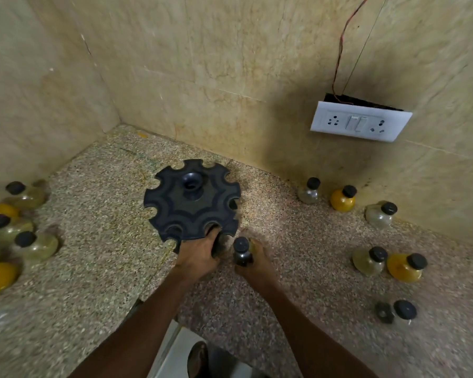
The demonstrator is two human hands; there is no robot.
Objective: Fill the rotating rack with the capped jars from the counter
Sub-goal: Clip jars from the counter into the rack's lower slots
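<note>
From the camera on our head, we see that we have only just begun. Our left hand (200, 252) holds the near edge of the black rotating rack (192, 201), with its fingers curled around the rim at one of the round notches. Just to the right of that hand, our right hand (253, 261) is wrapped around a dark jar (242, 253) with a black cap, and the jar stands up straight, very near the rack's edge but not in a notch yet. Every notch we can see around the rack has no jar in it, so we think no jar has gone in so far. Lots of capped jars wait on the counter (99, 214). Far to the left of our left hand is a bunch of clear and yellow jars (25, 241). Far to the right of our right hand are more jars (377, 260), some by the wall and some nearer to us. So almost all of the job is left.
</note>
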